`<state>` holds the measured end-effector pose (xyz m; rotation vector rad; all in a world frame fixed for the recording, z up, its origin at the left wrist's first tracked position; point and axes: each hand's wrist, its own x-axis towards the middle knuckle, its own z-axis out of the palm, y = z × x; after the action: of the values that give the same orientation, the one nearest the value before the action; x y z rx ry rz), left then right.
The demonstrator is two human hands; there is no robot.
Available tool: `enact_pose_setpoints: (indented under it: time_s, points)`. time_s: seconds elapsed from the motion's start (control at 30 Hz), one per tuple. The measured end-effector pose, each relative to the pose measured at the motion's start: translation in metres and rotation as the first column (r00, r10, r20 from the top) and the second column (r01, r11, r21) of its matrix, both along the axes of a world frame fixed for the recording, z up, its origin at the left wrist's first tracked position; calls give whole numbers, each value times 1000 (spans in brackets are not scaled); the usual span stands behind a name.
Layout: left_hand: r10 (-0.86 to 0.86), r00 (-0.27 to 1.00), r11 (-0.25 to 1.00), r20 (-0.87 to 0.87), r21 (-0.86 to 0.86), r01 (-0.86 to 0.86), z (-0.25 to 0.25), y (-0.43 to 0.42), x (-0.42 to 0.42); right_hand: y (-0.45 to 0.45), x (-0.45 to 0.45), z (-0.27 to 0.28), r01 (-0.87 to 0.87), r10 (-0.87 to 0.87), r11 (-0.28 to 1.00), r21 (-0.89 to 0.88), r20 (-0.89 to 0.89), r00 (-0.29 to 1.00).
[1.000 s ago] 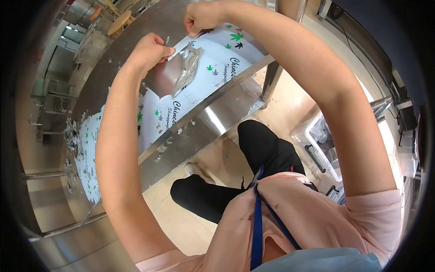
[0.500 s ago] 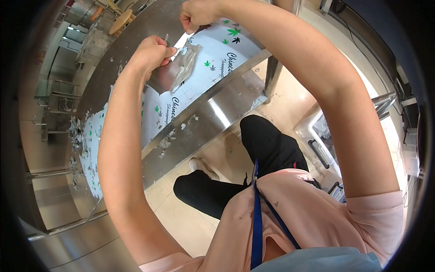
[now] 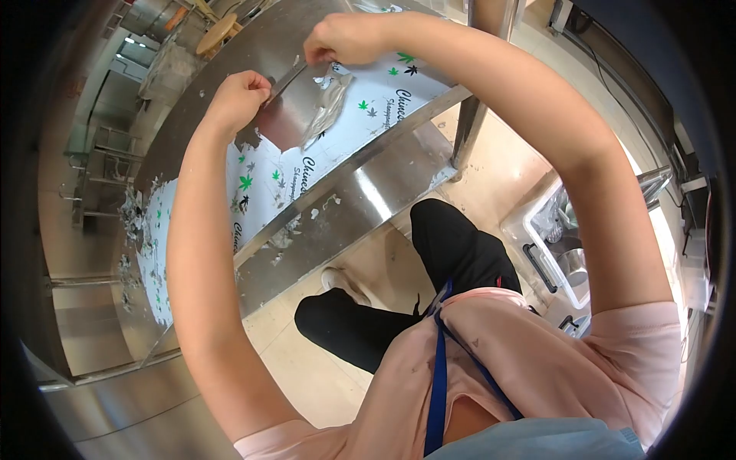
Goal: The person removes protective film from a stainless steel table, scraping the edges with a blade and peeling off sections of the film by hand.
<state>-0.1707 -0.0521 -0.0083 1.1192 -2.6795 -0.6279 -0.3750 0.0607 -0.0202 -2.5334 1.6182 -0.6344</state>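
Observation:
My left hand (image 3: 241,101) is closed, fingers pinched, above the steel tabletop (image 3: 184,100). Farther right, my right hand (image 3: 341,41) is also closed, its fingertips pointing down. Between them runs a thin, straight, metal-looking strip (image 3: 287,80), one end at each hand; its exact kind is unclear. Just nearer to me, a crumpled, peeled flap of film (image 3: 330,110) lies beside a bare shiny patch. Around it the white film (image 3: 264,157), printed with green and black leaves and lettering, covers the near side of the tabletop.
Grey shreds (image 3: 132,218) lie along the table's left end. Scraps also rest on the lower steel ledge (image 3: 337,218). A clear plastic bin (image 3: 537,245) with things in it stands on the floor at right, past a table leg (image 3: 466,130). A round wooden stool (image 3: 218,34) is at the back.
Both hands have shifted slightly in view, the left leftward and the right downward. The strip between them looked bright white before and now appears dark and narrow. The crumpled flap shows more fully.

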Motion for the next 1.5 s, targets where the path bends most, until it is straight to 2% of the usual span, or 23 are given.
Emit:
enact_pose_setpoints:
  time_s: [0.07,0.17,0.2,0.27,0.43,0.57,0.77,0.87,0.93,0.97,1.03,1.07,1.13,1.23,1.33,1.5]
  points:
    - [-73,995,928,71,-361,94,4,8,6,4,-1,-5,-45,44,999,15,24,999]
    - [-97,991,790,-90,-613,22,-1,44,-15,6,2,-6,-33,33,999,0,1,999]
    - [-70,991,928,-112,-372,23,0,63,-23,10,5,0,-11,11,1000,-1,-35,999]
    - [17,997,974,-73,-225,-33,1,90,-34,12,6,0,13,-15,999,-31,-54,998]
    - [66,998,966,-4,-250,-65,1,95,-44,6,5,-26,1,16,976,-220,74,997]
    - [88,996,934,8,-348,-80,-6,85,-51,14,5,-31,29,2,972,-232,135,991]
    - [43,983,995,-176,-86,-59,-12,68,-45,18,1,-27,31,9,971,-239,166,986]
    - [55,969,998,-243,-20,-61,-13,67,-39,21,0,-26,44,5,974,-223,216,976]
    - [49,970,990,-238,-117,-78,-3,67,-38,21,-1,-27,72,-21,979,-193,254,967]
    - [44,971,983,-237,-163,-85,-1,68,-38,19,-4,-29,96,-24,965,-242,282,959]
    - [-5,989,993,-146,-115,-11,-1,72,-40,14,-12,-29,136,-19,931,-339,327,945]
    - [-29,995,996,-101,-92,19,1,77,-41,14,-10,-32,95,10,948,-302,329,944]
    - [-22,1000,981,-10,-191,20,3,87,-44,17,-5,-37,17,64,973,-232,336,940]
    - [21,994,942,110,-335,17,5,98,-52,20,-3,-32,52,-4,983,-173,265,964]
    - [133,969,836,210,-549,4,0,106,-63,19,-1,-26,97,-58,983,-158,231,971]
    - [47,999,918,-3,-394,-45,0,96,-54,18,0,-28,131,-73,971,-202,271,960]
